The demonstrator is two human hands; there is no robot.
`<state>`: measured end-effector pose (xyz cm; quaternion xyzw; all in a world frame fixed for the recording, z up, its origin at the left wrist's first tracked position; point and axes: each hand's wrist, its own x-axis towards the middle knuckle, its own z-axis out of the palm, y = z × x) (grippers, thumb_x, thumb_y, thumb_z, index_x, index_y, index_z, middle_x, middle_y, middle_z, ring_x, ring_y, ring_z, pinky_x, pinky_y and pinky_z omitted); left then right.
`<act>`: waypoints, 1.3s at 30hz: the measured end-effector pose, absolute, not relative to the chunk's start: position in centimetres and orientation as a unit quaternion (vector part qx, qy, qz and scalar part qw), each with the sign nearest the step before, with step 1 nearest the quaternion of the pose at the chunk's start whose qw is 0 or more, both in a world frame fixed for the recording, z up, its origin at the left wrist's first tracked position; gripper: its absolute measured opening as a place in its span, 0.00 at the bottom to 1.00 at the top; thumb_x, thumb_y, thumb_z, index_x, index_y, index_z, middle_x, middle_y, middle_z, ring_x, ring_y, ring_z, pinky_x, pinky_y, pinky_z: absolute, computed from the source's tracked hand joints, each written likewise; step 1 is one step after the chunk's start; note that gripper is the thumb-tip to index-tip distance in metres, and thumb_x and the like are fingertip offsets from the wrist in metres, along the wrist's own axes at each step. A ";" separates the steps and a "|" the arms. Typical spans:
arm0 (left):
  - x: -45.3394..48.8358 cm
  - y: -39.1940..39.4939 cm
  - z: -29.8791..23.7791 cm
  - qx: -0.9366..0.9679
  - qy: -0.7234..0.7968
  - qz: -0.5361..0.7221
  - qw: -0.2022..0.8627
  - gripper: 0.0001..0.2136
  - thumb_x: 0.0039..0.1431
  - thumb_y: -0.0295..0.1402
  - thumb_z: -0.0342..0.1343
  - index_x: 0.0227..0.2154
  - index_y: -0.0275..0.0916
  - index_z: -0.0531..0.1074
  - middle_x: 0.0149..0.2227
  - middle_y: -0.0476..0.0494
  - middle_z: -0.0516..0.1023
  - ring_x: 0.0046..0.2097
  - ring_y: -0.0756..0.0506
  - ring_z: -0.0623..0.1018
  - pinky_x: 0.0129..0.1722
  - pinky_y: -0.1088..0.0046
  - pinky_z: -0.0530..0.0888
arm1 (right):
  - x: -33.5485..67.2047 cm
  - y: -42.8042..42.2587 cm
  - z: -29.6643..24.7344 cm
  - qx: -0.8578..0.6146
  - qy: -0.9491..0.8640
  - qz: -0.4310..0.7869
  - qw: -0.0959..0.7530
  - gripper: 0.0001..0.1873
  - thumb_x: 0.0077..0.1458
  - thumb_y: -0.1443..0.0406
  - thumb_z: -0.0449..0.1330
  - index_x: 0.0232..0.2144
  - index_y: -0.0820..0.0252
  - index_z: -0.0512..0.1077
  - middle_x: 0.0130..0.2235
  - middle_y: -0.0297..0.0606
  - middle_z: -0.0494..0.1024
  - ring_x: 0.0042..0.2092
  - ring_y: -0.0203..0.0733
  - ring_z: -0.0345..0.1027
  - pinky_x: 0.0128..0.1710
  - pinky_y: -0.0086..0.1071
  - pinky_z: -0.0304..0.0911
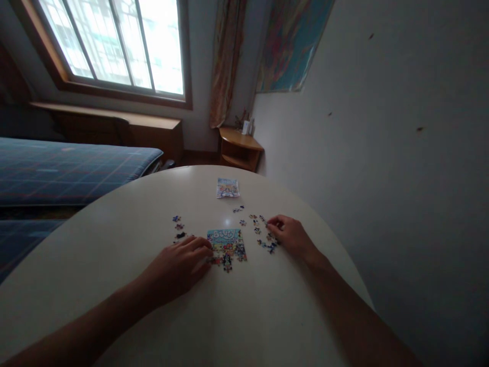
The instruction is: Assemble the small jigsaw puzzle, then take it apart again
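A partly joined jigsaw puzzle point(225, 242) lies flat on the table, its top rows joined and its lower edge uneven. My left hand point(187, 262) rests palm down along the puzzle's left edge, fingers stretched out and covering part of that side. To the right, my right hand point(288, 234) is over the loose puzzle pieces point(257, 231), thumb and forefinger pinched at a small puzzle piece point(263, 219) by their tips. More loose pieces point(179, 227) lie beyond my left hand; some are partly hidden by it.
The round white table point(229, 316) carries a printed picture packet point(228, 188) beyond the puzzle, with a few pieces point(238, 209) in front of it. A bed with a plaid mattress point(76, 171) stands left, a corner shelf point(240, 142) at the back, and a wall point(382, 168) along the right.
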<state>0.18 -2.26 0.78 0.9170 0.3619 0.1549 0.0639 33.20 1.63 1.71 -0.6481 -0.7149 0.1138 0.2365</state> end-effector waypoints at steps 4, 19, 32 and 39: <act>0.1 -2.2 0.7 0.915 0.365 0.162 0.064 0.09 0.64 0.32 0.53 0.44 0.46 0.74 0.49 0.46 0.76 0.48 0.42 0.77 0.46 0.61 0.78 | 32.6 1.9 1.3 -0.614 -0.753 0.074 0.226 0.12 0.57 0.60 0.59 0.40 0.56 0.79 0.45 0.42 0.78 0.48 0.47 0.70 0.50 0.41 0.61; -1.0 -1.2 1.1 0.908 0.354 0.183 0.130 0.10 0.64 0.32 0.51 0.44 0.46 0.75 0.50 0.45 0.77 0.47 0.45 0.79 0.48 0.68 0.76 | 31.3 1.5 1.6 -0.610 -0.764 0.117 0.175 0.07 0.50 0.61 0.64 0.33 0.55 0.78 0.47 0.42 0.76 0.51 0.51 0.65 0.51 0.46 0.55; -0.6 -1.0 0.9 0.891 0.387 0.203 0.124 0.09 0.62 0.31 0.51 0.40 0.44 0.75 0.46 0.45 0.79 0.45 0.44 0.79 0.45 0.66 0.77 | 30.8 1.0 1.8 -0.566 -0.797 0.116 0.177 0.07 0.50 0.62 0.64 0.34 0.55 0.76 0.38 0.38 0.78 0.44 0.46 0.69 0.49 0.42 0.56; -0.7 -0.9 0.6 0.892 0.384 0.205 0.118 0.09 0.62 0.30 0.50 0.41 0.44 0.74 0.47 0.45 0.79 0.46 0.44 0.78 0.47 0.65 0.75 | 29.7 0.2 2.5 -0.549 -0.792 0.168 0.205 0.09 0.50 0.65 0.65 0.37 0.57 0.75 0.37 0.37 0.79 0.39 0.42 0.72 0.44 0.37 0.61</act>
